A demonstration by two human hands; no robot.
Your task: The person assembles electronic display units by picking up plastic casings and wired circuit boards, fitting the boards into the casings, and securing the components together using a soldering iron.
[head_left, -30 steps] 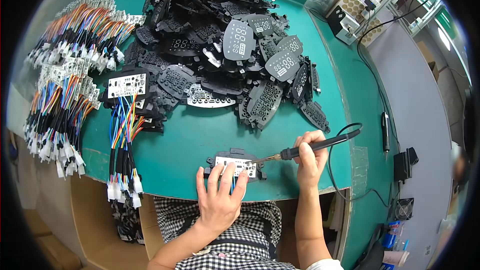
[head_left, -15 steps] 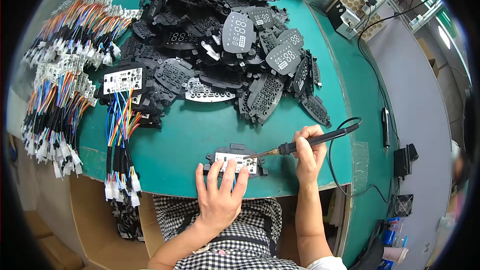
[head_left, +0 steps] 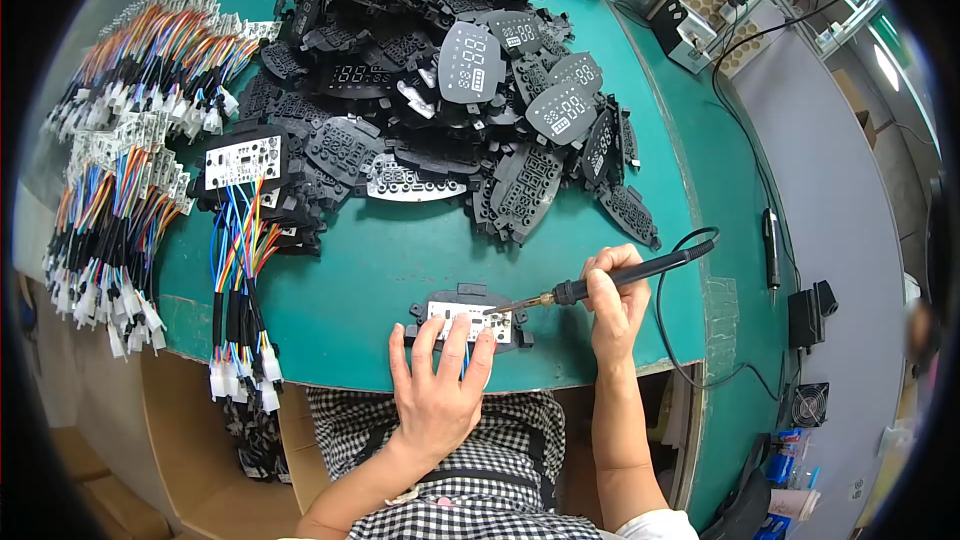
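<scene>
My right hand is closed around the handle of a soldering iron. The iron points left, and its tip meets the upper part of a white circuit board, right of its middle. That board lies in a black plastic housing near the table's front edge. My left hand rests with spread fingers on the board's lower edge, fingertips pressing down on it. Blue wire shows between those fingers. Part of the board and housing is hidden under the left hand.
Black display housings are heaped at the back of the green table. Bundles of wired boards lie at the left. A finished-looking board with wires sits beside the heap. The iron's cable loops at the right.
The whole view has shifted very slightly. Both hands keep their places, and the iron's tip is still at the board with hardly any movement.
</scene>
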